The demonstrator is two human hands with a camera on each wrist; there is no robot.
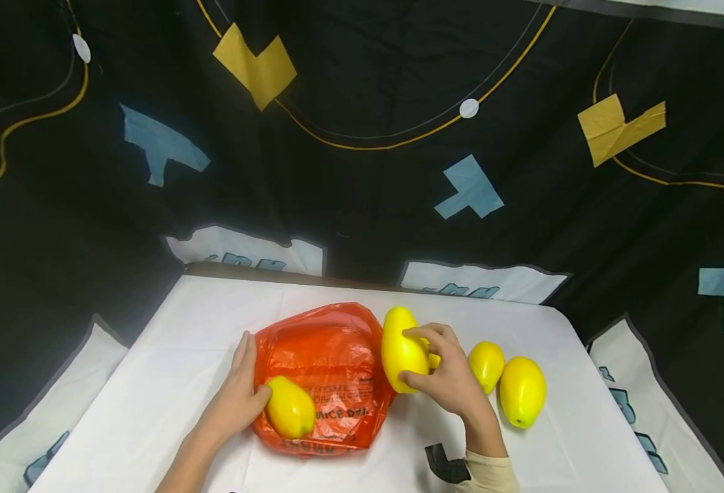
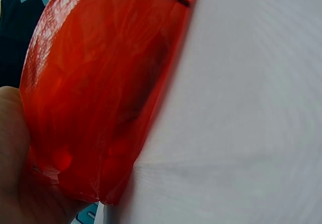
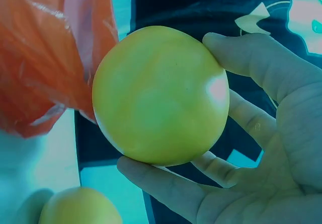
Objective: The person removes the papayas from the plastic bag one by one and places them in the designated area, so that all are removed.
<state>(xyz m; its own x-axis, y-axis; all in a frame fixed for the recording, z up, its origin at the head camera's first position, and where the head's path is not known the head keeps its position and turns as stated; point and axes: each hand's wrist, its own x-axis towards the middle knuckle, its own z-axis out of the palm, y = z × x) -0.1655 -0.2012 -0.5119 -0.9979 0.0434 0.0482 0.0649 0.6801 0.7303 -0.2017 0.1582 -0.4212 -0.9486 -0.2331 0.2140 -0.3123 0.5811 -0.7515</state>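
One yellow fruit sits in the grasp of a person's right hand, thumb low and index finger high along its side, directly beside the right edge of a red plastic bag. In the right wrist view the fruit is seen end-on, gripped between thumb and fingertips, with the bag's crinkled side just past it. Across the bag from that grip, the left hand pinches the opposite edge, its fingers extended along the outside and its thumb over the near part. Just beside that thumb lies a second fruit, low in the bag's outline; the glossy film makes it hard to say whether it rests inside the mouth or on top of the plastic. Dark lettering shows on the bag between the two hands. Partly hidden behind the right hand is a third fruit, while farther to the right of the grip a fourth fruit and a fifth fruit lie side by side on the white tabletop. Below the grip, a cream sleeve covers the right forearm, next to a curved black piece. Beyond both hands hangs a black cloth bearing gold and blue patches.
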